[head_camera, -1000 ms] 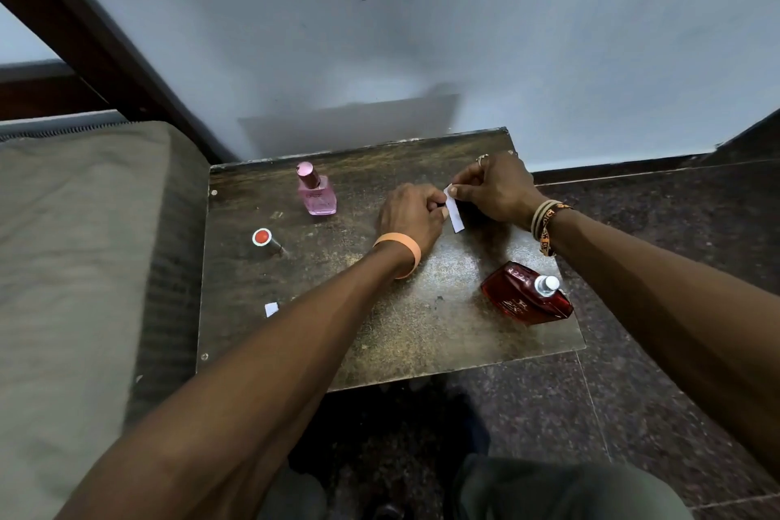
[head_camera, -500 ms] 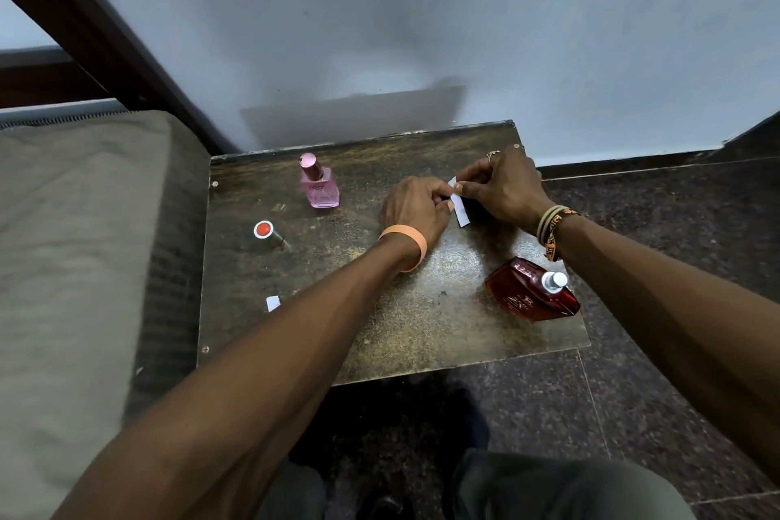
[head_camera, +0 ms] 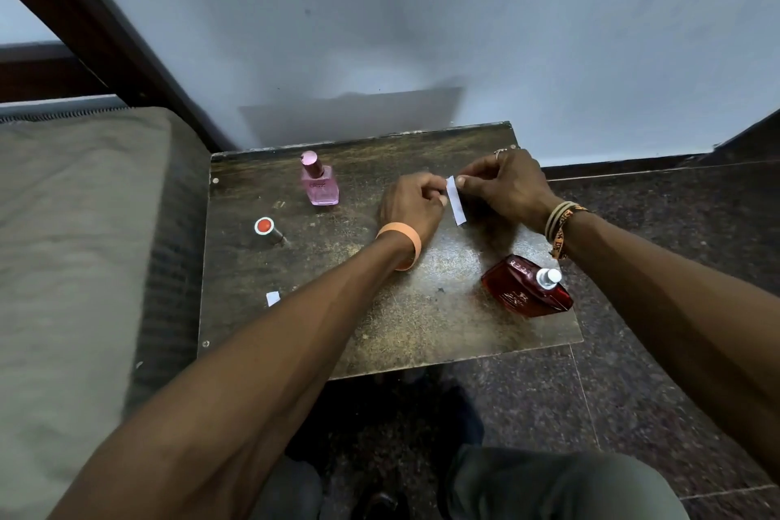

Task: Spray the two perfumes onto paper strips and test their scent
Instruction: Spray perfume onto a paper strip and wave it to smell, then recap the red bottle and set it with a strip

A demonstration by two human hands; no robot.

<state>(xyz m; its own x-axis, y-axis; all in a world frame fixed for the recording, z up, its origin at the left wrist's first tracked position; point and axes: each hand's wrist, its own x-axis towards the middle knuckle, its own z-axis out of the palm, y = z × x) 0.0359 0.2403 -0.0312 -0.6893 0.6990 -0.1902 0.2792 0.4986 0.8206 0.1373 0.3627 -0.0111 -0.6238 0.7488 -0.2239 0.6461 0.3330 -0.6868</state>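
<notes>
Strip [head_camera: 455,201] being pinched at top end by curled left hand [head_camera: 411,205] and right hand [head_camera: 508,190], near table's [head_camera: 413,321] far edge; long axis running far-to-near, lower end hanging.

Bare tabletop [head_camera: 422,317] lies open across the middle and front — the red bottle [head_camera: 519,291] lies near the right edge. At left the upright pink bottle [head_camera: 319,188], red cap [head_camera: 266,227] and paper scrap [head_camera: 273,298] sit well apart; the wall [head_camera: 464,34] closes the back.

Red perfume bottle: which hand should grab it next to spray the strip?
Right, probably. The red perfume bottle sits uncapped near the right hand; the left hand, farther off, also pinches the paper strip and could hold it alone.
</notes>
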